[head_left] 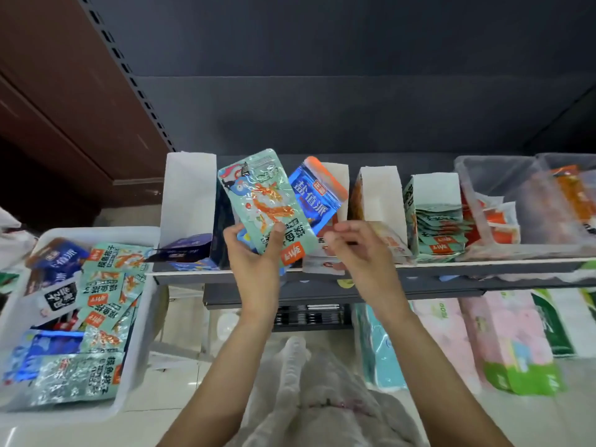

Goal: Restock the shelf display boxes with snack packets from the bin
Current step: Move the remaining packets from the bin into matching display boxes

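Above the shelf's front edge we see the left hand gripping a mint-green snack packet, with a blue packet fanned out behind it, both raised in front of the white display boxes. The right hand hovers just beside them, fingers loosely curled, holding nothing. To the right, one box holds a stack of green packets. At lower left stands the white bin, heaped with more packets.
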The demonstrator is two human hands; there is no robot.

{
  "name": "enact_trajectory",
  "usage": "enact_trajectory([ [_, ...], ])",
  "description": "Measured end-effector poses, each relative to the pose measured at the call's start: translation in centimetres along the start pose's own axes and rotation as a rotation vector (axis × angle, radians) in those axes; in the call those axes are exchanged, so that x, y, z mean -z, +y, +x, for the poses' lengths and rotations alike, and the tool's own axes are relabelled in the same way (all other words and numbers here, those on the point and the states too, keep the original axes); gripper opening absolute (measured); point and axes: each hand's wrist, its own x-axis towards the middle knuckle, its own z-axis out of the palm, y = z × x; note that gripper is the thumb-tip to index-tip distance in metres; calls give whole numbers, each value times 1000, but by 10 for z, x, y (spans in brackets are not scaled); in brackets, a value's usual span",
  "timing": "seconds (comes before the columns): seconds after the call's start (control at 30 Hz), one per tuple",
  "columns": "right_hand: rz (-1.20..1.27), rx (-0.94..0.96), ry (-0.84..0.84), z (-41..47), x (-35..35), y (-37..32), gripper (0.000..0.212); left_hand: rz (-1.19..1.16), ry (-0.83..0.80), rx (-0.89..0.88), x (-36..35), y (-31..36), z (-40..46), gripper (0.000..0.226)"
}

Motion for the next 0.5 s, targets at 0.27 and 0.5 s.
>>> enact_trajectory([
  [0.27,238,-187,172,2,15,10,20,48,-281,81,-35,-4,-15,34],
  [0.5,249,106,728,4,101,6,17,-68,-212,250,-58,-5,14,16],
])
